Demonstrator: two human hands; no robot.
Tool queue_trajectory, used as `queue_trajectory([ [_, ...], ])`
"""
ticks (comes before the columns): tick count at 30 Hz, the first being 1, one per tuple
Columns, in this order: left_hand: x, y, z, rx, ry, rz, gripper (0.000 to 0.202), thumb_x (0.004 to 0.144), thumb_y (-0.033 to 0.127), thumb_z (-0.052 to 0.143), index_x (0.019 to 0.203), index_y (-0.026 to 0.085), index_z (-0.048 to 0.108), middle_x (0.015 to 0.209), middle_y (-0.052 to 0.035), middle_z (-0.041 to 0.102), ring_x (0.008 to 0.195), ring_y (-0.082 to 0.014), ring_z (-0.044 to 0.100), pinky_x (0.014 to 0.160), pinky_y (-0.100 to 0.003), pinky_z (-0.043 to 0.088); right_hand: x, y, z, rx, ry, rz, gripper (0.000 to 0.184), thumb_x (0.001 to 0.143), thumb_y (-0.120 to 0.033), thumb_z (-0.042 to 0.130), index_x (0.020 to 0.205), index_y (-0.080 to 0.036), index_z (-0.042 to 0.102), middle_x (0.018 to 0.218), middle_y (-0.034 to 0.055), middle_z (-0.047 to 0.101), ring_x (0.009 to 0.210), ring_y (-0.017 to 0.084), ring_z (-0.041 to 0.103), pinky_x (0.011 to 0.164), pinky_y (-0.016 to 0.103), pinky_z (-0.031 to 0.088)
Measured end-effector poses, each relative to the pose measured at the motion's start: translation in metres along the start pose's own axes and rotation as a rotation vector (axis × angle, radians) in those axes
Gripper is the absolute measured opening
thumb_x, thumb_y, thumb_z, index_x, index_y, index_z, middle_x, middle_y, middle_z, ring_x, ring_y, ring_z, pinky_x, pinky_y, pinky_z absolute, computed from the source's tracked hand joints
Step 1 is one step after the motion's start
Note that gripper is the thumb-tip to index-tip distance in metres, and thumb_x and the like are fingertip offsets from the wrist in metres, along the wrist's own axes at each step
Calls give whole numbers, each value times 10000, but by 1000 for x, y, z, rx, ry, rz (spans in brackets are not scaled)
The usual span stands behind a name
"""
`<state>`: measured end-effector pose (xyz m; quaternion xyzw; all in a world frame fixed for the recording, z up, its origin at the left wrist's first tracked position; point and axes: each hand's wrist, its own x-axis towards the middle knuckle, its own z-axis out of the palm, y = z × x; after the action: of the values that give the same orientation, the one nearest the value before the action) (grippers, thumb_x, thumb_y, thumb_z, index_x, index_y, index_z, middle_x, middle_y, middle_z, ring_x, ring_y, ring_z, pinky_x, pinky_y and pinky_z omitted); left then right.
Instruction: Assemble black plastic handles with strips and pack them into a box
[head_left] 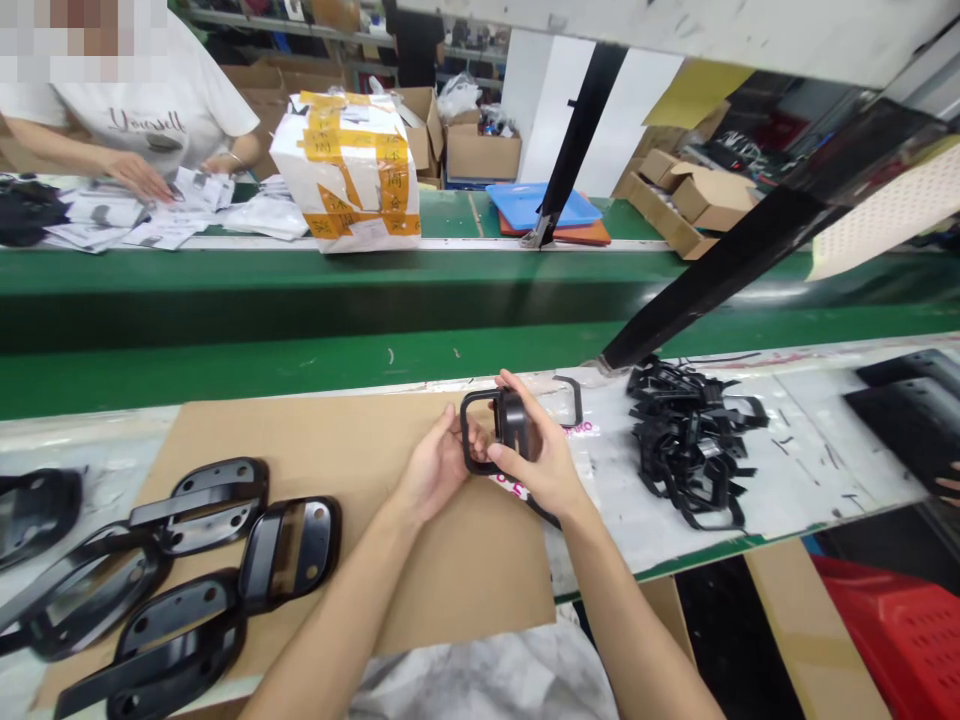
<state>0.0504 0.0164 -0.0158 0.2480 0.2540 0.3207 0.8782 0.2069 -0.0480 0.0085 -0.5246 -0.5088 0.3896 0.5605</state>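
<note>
In front of me my right hand (551, 465) grips a curved black plastic part (514, 425), thumb on the near side and fingers over the top. A thin black rectangular frame (466, 430) with rounded corners sits at its left side. My left hand (435, 470) is closed about that frame, its fingertips showing through the opening. Whether the frame and the part are joined, I cannot tell. Just right of my hands lies another thin black frame (576, 400). Several glossy black handle-shaped plastic parts (292, 550) with holes lie to the left.
Brown cardboard (360, 430) covers the bench below my hands. A heap of black frames (686, 440) lies to the right, beside a slanting black post (720, 270). Across the green conveyor (337, 355), a person (172, 110) handles papers near a taped white box (352, 170).
</note>
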Motion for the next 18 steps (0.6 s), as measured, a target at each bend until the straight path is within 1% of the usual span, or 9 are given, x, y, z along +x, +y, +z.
queue_trajectory([
  [2, 0, 1, 2, -33, 20, -21, 524, 996, 588, 597, 685, 167, 620, 626, -17, 556, 593, -135, 546, 643, -252, 502, -4, 3, 3, -45, -27, 3, 833, 856, -443, 832, 1598, -272, 494, 1632, 118, 504, 1480, 327, 520, 1234, 501, 437],
  [4, 1, 2, 3, -26, 72, -12, 600, 1008, 623, 549, 610, 175, 573, 539, -2, 500, 490, -115, 487, 540, -234, 449, -8, 8, 8, -81, -72, 10, 852, 838, -396, 835, 1605, -268, 489, 1608, 115, 530, 1487, 325, 511, 1249, 504, 418],
  [6, 2, 1, 3, -12, 138, 6, 674, 1003, 636, 548, 502, 188, 486, 444, 16, 417, 398, -89, 402, 445, -217, 362, -12, 12, 13, -98, -123, 20, 875, 819, -336, 834, 1616, -268, 479, 1600, 116, 537, 1475, 329, 526, 1236, 508, 435],
  [8, 3, -1, 3, -11, 202, 14, 729, 994, 617, 574, 425, 203, 383, 367, 36, 319, 333, -67, 301, 385, -212, 267, -15, 15, 17, -112, -165, 22, 906, 799, -276, 830, 1629, -280, 465, 1606, 115, 529, 1463, 336, 541, 1221, 511, 454],
  [10, 3, -2, 2, -2, 265, 37, 750, 985, 573, 604, 393, 208, 324, 330, 47, 264, 306, -52, 248, 366, -209, 212, -16, 16, 20, -127, -180, 3, 934, 777, -238, 829, 1634, -294, 462, 1616, 107, 520, 1464, 341, 540, 1216, 512, 460],
  [12, 3, -1, 2, 27, 322, 77, 729, 970, 523, 632, 388, 203, 333, 325, 48, 275, 301, -46, 262, 366, -205, 204, -14, 16, 23, -133, -171, -21, 944, 756, -218, 833, 1627, -291, 477, 1619, 103, 521, 1471, 342, 534, 1219, 507, 459],
  [14, 3, 1, 1, 56, 354, 110, 703, 954, 495, 650, 389, 200, 353, 325, 50, 287, 295, -44, 272, 362, -204, 192, -12, 16, 26, -123, -160, -24, 942, 740, -206, 836, 1616, -271, 496, 1618, 107, 526, 1475, 338, 532, 1206, 488, 477],
  [16, 3, 3, -1, 68, 335, 102, 693, 942, 498, 652, 390, 206, 354, 319, 52, 278, 285, -46, 261, 356, -210, 173, -10, 16, 29, -104, -167, -3, 936, 734, -207, 836, 1608, -256, 504, 1619, 111, 530, 1477, 333, 532, 1161, 462, 524],
  [18, 5, 5, -3, 67, 290, 90, 695, 941, 512, 643, 389, 213, 344, 313, 53, 262, 282, -49, 246, 359, -217, 168, -8, 17, 30, -84, -167, 14, 913, 745, -231, 832, 1599, -251, 510, 1622, 113, 531, 1478, 333, 533, 1120, 453, 560],
])
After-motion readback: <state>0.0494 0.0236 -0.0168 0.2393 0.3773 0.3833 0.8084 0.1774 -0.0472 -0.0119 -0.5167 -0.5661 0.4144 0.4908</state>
